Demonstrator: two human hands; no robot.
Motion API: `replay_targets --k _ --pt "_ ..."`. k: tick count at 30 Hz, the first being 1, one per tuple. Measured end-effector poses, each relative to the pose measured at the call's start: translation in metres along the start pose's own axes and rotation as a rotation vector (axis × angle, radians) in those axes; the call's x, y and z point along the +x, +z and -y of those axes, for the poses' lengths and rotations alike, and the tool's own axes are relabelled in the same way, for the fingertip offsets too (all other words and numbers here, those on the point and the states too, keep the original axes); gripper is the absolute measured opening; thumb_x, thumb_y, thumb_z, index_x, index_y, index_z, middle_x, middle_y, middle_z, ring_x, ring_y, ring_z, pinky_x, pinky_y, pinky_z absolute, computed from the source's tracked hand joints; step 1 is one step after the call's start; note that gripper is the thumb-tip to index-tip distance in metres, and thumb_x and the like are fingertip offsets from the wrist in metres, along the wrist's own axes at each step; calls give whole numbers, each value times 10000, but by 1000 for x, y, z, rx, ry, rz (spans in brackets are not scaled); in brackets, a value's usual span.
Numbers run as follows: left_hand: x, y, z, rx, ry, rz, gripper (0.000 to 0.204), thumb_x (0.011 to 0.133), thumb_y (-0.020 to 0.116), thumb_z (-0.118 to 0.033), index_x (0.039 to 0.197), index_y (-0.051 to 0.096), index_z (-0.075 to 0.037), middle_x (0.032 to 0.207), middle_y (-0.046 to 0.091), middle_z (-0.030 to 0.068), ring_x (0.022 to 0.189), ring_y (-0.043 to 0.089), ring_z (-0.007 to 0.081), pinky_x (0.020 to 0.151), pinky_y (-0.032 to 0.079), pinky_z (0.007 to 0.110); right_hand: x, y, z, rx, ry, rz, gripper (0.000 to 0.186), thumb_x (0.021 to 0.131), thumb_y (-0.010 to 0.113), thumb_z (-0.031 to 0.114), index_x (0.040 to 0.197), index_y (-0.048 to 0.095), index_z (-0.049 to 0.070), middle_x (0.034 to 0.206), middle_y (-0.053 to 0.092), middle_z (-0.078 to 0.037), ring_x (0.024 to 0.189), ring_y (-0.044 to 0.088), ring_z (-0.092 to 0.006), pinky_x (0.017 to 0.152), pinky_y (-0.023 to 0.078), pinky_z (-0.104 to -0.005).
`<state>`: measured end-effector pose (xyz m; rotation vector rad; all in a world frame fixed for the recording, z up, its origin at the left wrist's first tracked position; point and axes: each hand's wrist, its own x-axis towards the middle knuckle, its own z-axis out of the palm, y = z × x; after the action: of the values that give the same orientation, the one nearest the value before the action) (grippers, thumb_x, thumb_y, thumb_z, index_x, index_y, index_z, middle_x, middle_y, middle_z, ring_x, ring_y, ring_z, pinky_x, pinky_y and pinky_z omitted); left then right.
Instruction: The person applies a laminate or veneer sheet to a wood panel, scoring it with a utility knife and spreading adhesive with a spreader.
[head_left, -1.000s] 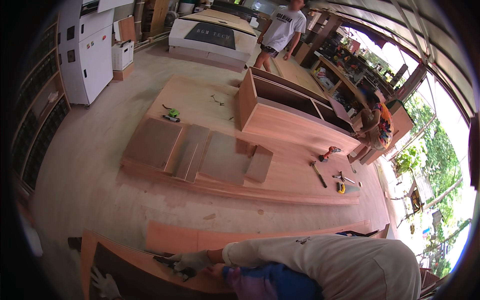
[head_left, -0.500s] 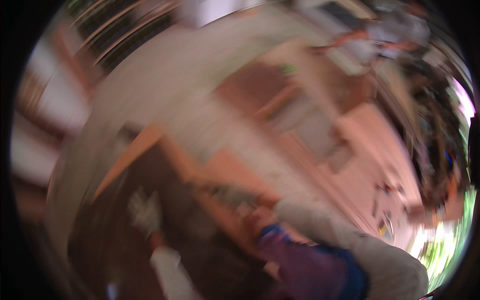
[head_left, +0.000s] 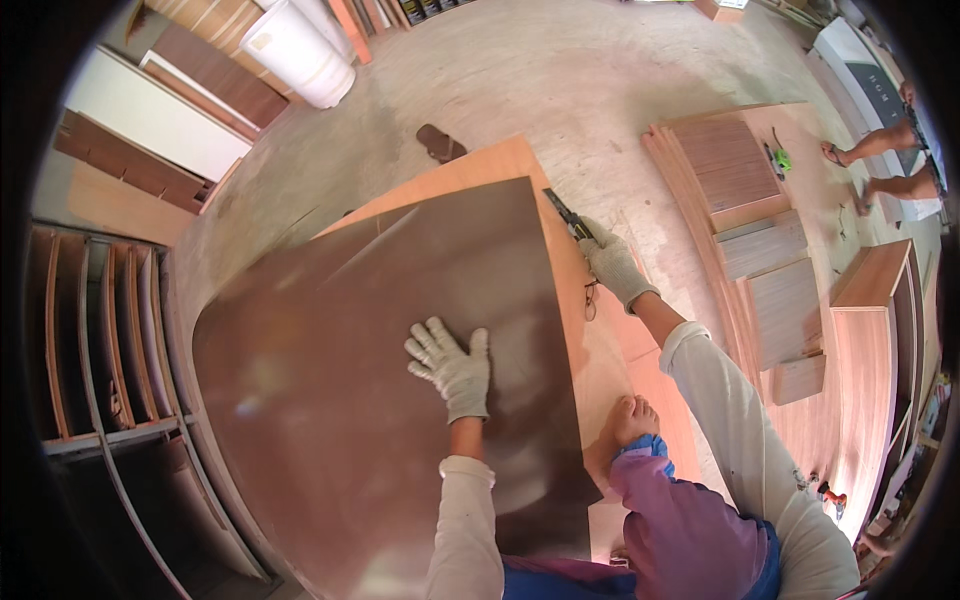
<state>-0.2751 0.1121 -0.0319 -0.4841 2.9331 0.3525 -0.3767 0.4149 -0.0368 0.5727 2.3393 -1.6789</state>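
A large dark brown sheet (head_left: pixel 330 380) lies over a pale wooden panel (head_left: pixel 490 160) in front of me. My gloved left hand (head_left: pixel 450 370) rests on the sheet's middle with its fingers spread. At the sheet's right edge my gloved right hand (head_left: pixel 612 258) grips a black hand tool (head_left: pixel 563 209), probably a cutter, pointing away from me along the panel. A small black looped item (head_left: pixel 590 298) lies just below that hand; I cannot make out what it is. My bare foot (head_left: pixel 637 418) is on the panel beside the sheet's right edge.
Slotted shelving (head_left: pixel 105 435) stands at left, with leaning boards (head_left: pixel 160 125) and a white cylinder (head_left: pixel 298 55) behind. A brown sandal (head_left: pixel 440 142) lies beyond my panel. At right are stacked boards (head_left: pixel 730 160), a wooden cabinet (head_left: pixel 865 360) and a co-worker's legs (head_left: pixel 880 150) beside a white machine (head_left: pixel 850 65).
My view has swung left and down, so the board stack and co-worker have shifted rightward in the picture and the brown sheet fills the middle. Both hands stay at the sheet.
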Motion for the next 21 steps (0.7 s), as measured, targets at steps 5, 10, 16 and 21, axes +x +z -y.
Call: replay_targets --k 5,10,16,21 --pt "15 -2 19 -36 -37 -8 984 958 580 -652 1635 252 -17 1722 135 248 1587 57 477 1234 42 688 0 -34 7 67 91 146 461 1029 561 123 1488 595 146 879 609 20 639 539 -71 550 497 -262" --pt "18 8 17 -9 23 -78 972 969 572 -645 1632 254 -10 1720 140 251 1589 61 471 1229 39 698 14 -40 36 25 109 219 449 1034 556 129 1477 612 178 849 583 24 644 542 -73 581 504 -253" --pt "19 4 -13 -10 42 -15 1034 928 620 -660 1631 241 -3 1711 157 267 1582 81 484 1225 49 701 28 -40 29 -172 -181 250 370 1024 597 154 1382 674 99 1047 748 -37 880 640 -144 818 528 -305" --pt "-17 -11 -66 -126 7 84 1167 864 657 -716 1633 189 27 1699 113 318 1574 56 516 1209 52 723 -3 -20 64 43 -44 478 454 1024 583 59 1475 596 103 1049 696 -12 775 609 -84 757 565 -272"
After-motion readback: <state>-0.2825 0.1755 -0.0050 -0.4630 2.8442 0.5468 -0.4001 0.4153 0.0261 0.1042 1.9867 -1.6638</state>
